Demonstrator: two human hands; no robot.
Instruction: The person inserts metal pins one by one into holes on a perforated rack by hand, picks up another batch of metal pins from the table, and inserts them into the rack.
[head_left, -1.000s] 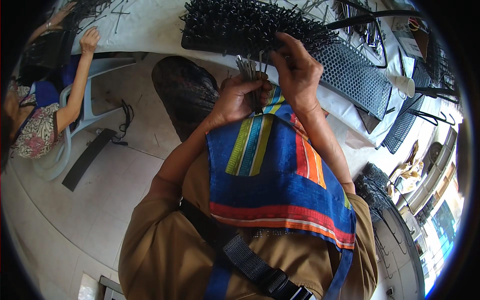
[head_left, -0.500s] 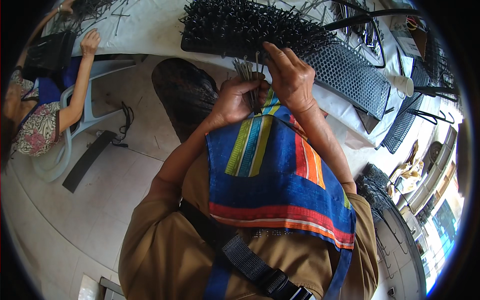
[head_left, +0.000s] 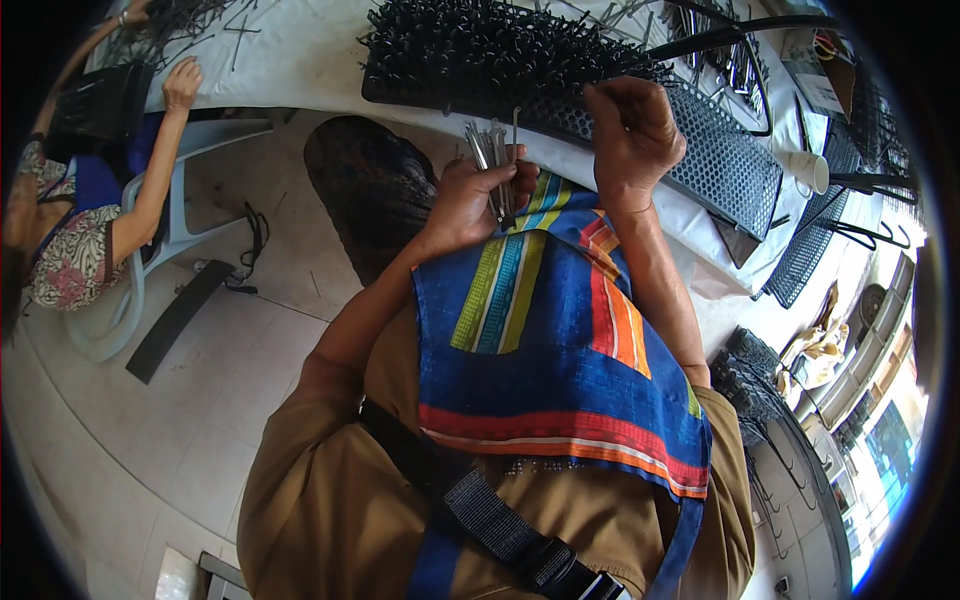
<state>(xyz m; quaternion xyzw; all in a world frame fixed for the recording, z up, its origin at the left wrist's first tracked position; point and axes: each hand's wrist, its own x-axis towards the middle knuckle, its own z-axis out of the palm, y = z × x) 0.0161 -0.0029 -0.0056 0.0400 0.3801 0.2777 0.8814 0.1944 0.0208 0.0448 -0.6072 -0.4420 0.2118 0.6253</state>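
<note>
My left hand [head_left: 462, 208] is closed around a bundle of thin metal rods [head_left: 486, 150] that stand roughly upright above the apron, with one rod poking up apart from the others. Over the near edge of a black perforated panel [head_left: 722, 150] is my right hand [head_left: 640, 145], its fingers curled together; whatever they pinch, if anything, is too small to make out. Many short black hooked pieces [head_left: 480, 50] crowd the left part of that panel, while bare round holes show on its right part.
A white-covered table [head_left: 290, 70] runs across the top. Thick black bars [head_left: 745, 35] and a white cup [head_left: 803, 170] are at the right. Another person's hand [head_left: 182, 84] rests at the table edge on the left, near a plastic chair [head_left: 185, 225]. Black metalwork [head_left: 750, 370] stands at lower right.
My right hand has moved away from the bundle, to the right and over the panel's edge, with its fingers curling in. My left hand keeps its hold on the rods.
</note>
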